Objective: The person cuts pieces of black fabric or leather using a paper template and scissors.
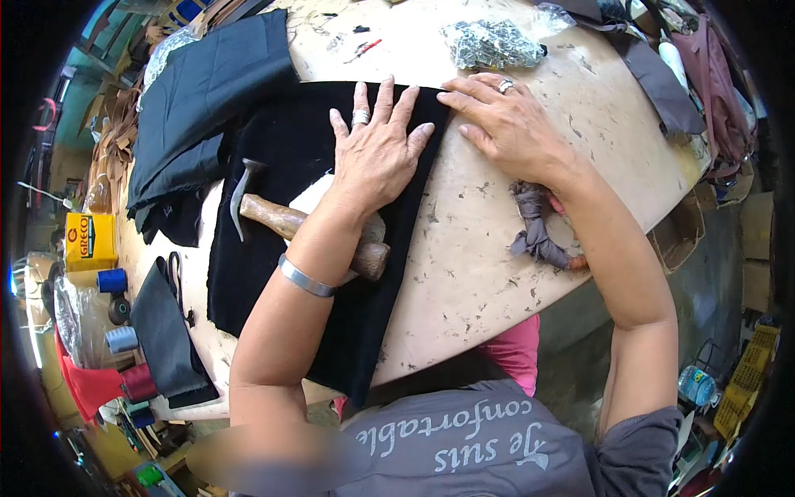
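Observation:
My left hand (379, 145) lies palm down, fingers spread, on a black cloth (265, 282) near its far edge. My right hand (509, 120) rests on the cloth's far right corner, its fingers stretched out and thumb apart. Beneath my left forearm sits a hammer (277, 217) with a wooden handle and a curved metal head, on top of the cloth. A pale flat piece (313, 195) shows beside the handle, partly hidden by my arm.
Folded dark fabric (207, 83) overlaps the cloth at the left. A clear bag of small pieces (493, 45) lies at the back. Near my right forearm is a knotted grey cloth (534, 224). Thread spools (122, 340) and a yellow box (89, 242) stand at the left edge.

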The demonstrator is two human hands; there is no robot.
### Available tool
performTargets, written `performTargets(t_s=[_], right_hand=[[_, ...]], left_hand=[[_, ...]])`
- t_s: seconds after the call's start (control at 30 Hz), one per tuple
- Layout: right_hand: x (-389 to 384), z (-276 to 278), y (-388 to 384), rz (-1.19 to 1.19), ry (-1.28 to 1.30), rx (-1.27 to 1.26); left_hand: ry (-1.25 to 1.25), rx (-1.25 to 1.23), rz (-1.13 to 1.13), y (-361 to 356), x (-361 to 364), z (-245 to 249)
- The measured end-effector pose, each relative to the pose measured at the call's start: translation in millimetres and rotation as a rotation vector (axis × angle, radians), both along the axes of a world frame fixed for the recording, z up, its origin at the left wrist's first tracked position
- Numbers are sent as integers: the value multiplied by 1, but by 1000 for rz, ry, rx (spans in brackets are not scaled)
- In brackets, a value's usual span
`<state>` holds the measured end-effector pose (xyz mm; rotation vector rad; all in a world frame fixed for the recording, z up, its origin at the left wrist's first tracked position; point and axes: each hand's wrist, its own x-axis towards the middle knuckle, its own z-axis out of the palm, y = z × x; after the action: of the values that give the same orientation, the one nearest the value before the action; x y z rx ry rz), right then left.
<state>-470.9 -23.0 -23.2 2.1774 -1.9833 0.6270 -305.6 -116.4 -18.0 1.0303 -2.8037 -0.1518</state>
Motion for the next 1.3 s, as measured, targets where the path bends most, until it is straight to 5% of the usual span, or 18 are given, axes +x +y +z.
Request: performTargets(t_s=[0.13,0.53,0.77,0.87,1.0,1.07,1.13,1.3], right_hand=[[0,5,1,29,-24,9],[-1,3,-1,79,-37,-78],[0,7,-2,42,50,-60],[1,29,19,48,-158,-91],[19,56,86,-203,-79,99],[30,47,116,-244,-13,86],[34,29,133,-192,83,-53],[29,31,137,-334,-50,93]], left_hand=[[29,49,162,-7,3,2],[-104,-19,193,-7,1,4],[41,-120,197,-16,1,-7],[45,-101,176,-19,2,-10],[123,130,158,-26,5,3],[459,367,78,-37,16,12],[555,116,24,-20,37,27],[348,-104,-166,53,134,65]])
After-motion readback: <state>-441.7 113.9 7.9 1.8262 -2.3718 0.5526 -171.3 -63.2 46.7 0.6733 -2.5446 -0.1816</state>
